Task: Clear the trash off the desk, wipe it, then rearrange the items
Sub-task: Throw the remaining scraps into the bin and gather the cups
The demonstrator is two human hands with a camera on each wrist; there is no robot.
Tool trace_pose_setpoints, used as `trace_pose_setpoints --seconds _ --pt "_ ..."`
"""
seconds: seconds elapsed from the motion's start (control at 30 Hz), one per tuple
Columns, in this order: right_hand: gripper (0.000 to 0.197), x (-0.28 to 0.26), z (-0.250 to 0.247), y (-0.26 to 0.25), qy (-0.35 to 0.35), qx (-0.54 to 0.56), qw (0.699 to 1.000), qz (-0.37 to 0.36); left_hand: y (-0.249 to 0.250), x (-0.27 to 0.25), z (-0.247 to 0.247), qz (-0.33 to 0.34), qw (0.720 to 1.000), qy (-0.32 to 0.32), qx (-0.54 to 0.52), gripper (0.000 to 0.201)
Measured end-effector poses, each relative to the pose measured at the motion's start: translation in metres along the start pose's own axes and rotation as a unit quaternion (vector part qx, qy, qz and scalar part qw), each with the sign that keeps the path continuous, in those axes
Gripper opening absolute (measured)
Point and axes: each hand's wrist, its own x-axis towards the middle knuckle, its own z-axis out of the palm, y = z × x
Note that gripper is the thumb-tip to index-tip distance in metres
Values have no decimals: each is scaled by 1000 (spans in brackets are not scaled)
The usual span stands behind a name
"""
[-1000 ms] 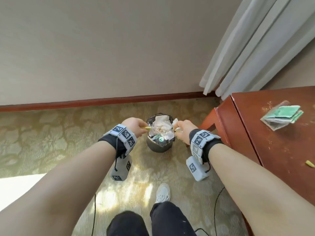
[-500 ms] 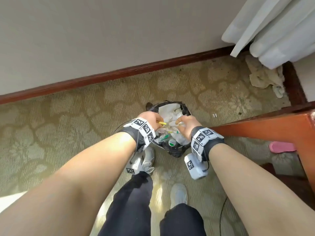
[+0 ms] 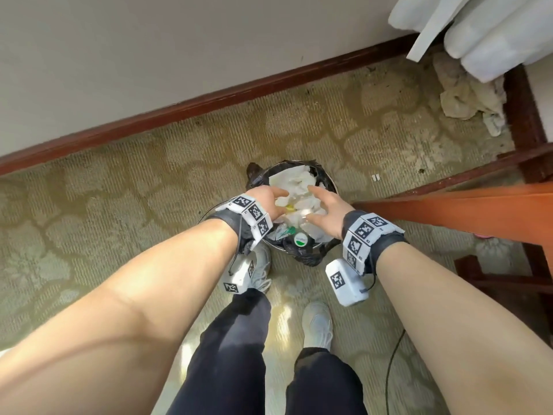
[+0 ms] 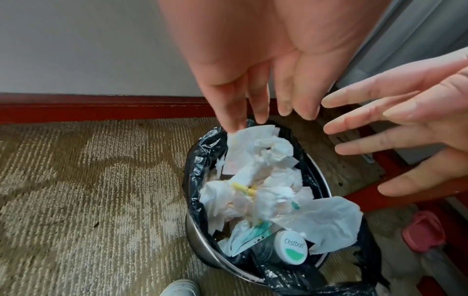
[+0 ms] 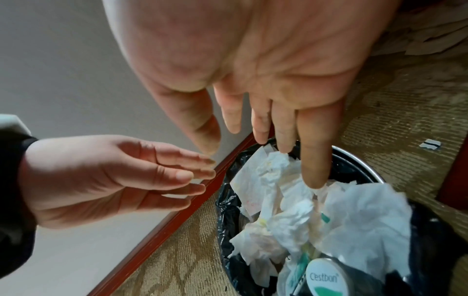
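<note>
On the left of the head view lies patterned carpet (image 3: 104, 205) below a dark red baseboard (image 3: 179, 106) and a pale wall. The left hand (image 3: 264, 199) hangs over the near-left rim of the trash bin (image 3: 330, 182), its fingers straight and spread, holding nothing; the left wrist view shows the palm from below with the fingertips (image 4: 234, 120) just above the bin's far rim, though whether they touch the paper there cannot be told. The bin stands on the carpet between the two hands, lined with a black bag (image 4: 200, 160) and heaped with crumpled white tissues (image 4: 268, 160). Only the wrist views show the contents closely: small yellow scraps (image 4: 243, 188) lie on top of the tissues, and a round white cap printed "Cestbon" (image 4: 291, 249) sits at the near edge, where the head view gives just a green and white disc. The right hand (image 3: 324, 212) hovers over the bin's right side, fingers extended and apart, empty; in the right wrist view its little finger lies over the tissues, contact unclear. Farther right, the head view alone shows the orange-brown edge of the desk (image 3: 463, 211), a white curtain (image 3: 478, 34) above a rumpled cloth (image 3: 466, 94) on the floor, and a small white scrap (image 3: 375, 177) on the carpet. A pink slipper (image 4: 423, 232) under the desk is clear only from the left wrist.
</note>
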Motion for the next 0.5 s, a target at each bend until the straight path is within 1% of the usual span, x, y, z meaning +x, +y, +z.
trace_pose_setpoints --seconds 0.1,0.23,0.37,0.5 --pt "62 -10 -6 -6 5 -15 1000 -11 5 -13 -7 15 999 33 14 58" --pt "60 -37 -20 -17 26 -40 998 -28 19 -39 -30 29 997 58 52 69" --pt "60 -81 -45 -31 79 -46 994 -58 47 -75 -65 46 994 84 57 73" --pt "59 -134 -73 -49 132 -39 987 -79 83 -117 -102 92 988 116 50 72"
